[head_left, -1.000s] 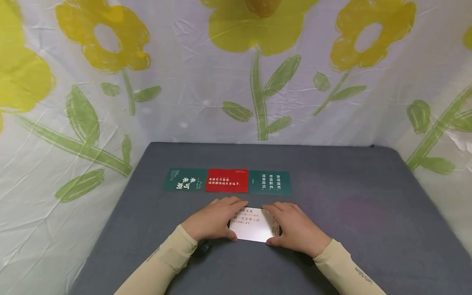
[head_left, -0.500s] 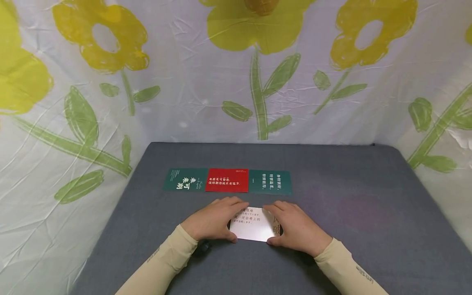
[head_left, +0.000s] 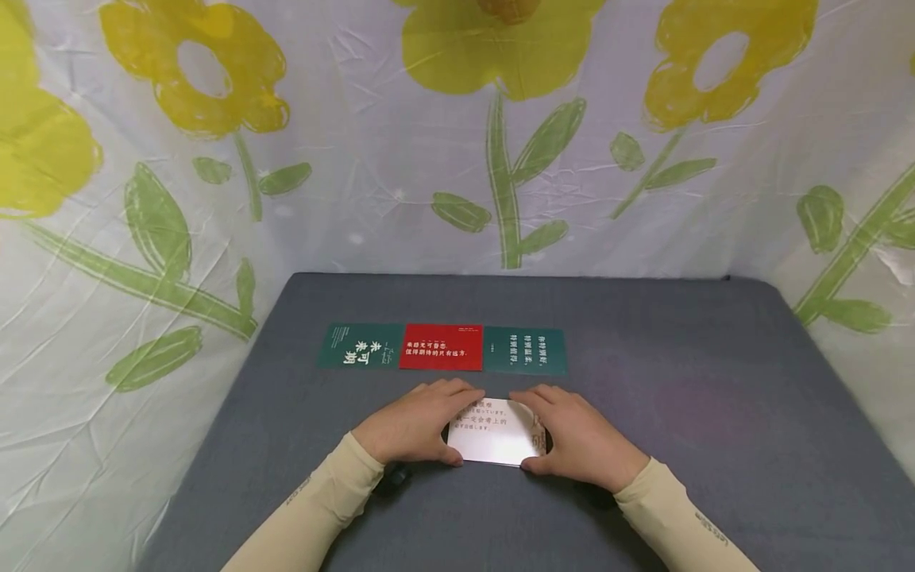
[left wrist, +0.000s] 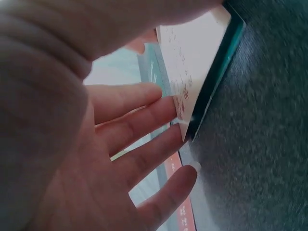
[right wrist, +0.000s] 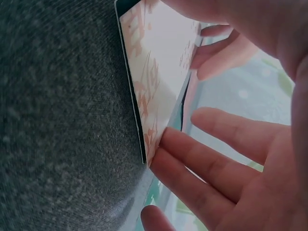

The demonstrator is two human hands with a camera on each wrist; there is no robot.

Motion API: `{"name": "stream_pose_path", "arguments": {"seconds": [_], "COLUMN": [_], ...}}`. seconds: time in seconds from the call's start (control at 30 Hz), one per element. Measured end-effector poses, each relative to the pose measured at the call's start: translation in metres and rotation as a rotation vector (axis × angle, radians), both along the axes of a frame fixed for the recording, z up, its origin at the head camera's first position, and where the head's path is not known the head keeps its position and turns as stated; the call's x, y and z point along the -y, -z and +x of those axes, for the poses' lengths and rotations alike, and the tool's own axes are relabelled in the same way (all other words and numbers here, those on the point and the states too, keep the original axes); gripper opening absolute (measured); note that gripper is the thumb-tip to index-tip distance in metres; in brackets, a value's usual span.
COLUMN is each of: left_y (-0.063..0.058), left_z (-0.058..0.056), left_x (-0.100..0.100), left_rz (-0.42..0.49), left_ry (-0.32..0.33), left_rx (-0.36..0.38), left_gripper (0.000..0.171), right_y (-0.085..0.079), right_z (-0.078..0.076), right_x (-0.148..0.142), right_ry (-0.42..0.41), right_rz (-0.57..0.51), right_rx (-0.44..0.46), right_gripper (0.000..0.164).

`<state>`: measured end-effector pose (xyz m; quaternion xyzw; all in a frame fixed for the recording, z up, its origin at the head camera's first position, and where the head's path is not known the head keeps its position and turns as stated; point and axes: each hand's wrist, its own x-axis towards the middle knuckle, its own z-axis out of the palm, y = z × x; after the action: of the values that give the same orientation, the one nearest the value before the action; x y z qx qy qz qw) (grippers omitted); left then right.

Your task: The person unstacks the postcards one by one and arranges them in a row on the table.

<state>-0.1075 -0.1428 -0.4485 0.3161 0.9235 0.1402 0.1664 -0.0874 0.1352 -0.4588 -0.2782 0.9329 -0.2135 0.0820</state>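
Observation:
A pale card [head_left: 493, 441] printed with lines of characters lies between my two hands near the middle of the table. In the left wrist view, a dark green card [left wrist: 220, 65] shows beneath the pale card, its edge sticking out. My left hand [head_left: 415, 425] holds the pair by the left end, thumb at the near corner and fingertips at the far corner. At the right end, my right hand [head_left: 582, 437] holds them in the same way. The right wrist view shows two fingertips touching the corner of the pale card [right wrist: 159, 77].
Behind the hands, a green card [head_left: 357, 357], a red card [head_left: 442, 361] and another green card [head_left: 511, 338] lie side by side in a row. The grey table [head_left: 679, 357] meets a flowered curtain [head_left: 357, 175] at the back.
The head view has shifted very slightly. Hands and cards keep the same arrangement.

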Motion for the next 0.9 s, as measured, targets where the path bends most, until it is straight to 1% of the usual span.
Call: {"name": "stream_pose_path", "arguments": {"seconds": [0.2, 0.37, 0.53, 0.6, 0.73, 0.83, 0.9], "left_y": [-0.002, -0.003, -0.002, 0.001, 0.006, 0.007, 0.007], "left_z": [0.000, -0.001, -0.003, -0.004, -0.003, -0.003, -0.005], "left_x": [0.002, 0.002, -0.007, -0.010, -0.008, -0.008, -0.012], "left_rz": [0.058, 0.074, 0.077, 0.087, 0.119, 0.129, 0.127], "left_ry": [-0.018, -0.026, 0.000, 0.010, -0.007, -0.031, -0.027], "left_rx": [0.057, 0.088, 0.063, 0.052, 0.048, 0.042, 0.029], "left_gripper": [0.098, 0.099, 0.097, 0.097, 0.099, 0.101, 0.100], "right_y": [0.000, -0.001, -0.002, -0.003, -0.006, -0.006, -0.007], "right_z": [0.000, 0.000, 0.001, 0.001, 0.000, -0.003, -0.005], "right_x": [0.000, 0.000, -0.009, -0.011, -0.012, -0.012, -0.015], "right_ry": [-0.006, 0.008, 0.030, 0.035, 0.021, 0.006, 0.009], "right_rz": [0.016, 0.032, 0.034, 0.036, 0.025, 0.009, 0.001], "right_rx": [0.003, 0.013, 0.006, 0.005, 0.011, 0.022, 0.034], "right_gripper": [0.091, 0.093, 0.094, 0.093, 0.092, 0.093, 0.094]}}
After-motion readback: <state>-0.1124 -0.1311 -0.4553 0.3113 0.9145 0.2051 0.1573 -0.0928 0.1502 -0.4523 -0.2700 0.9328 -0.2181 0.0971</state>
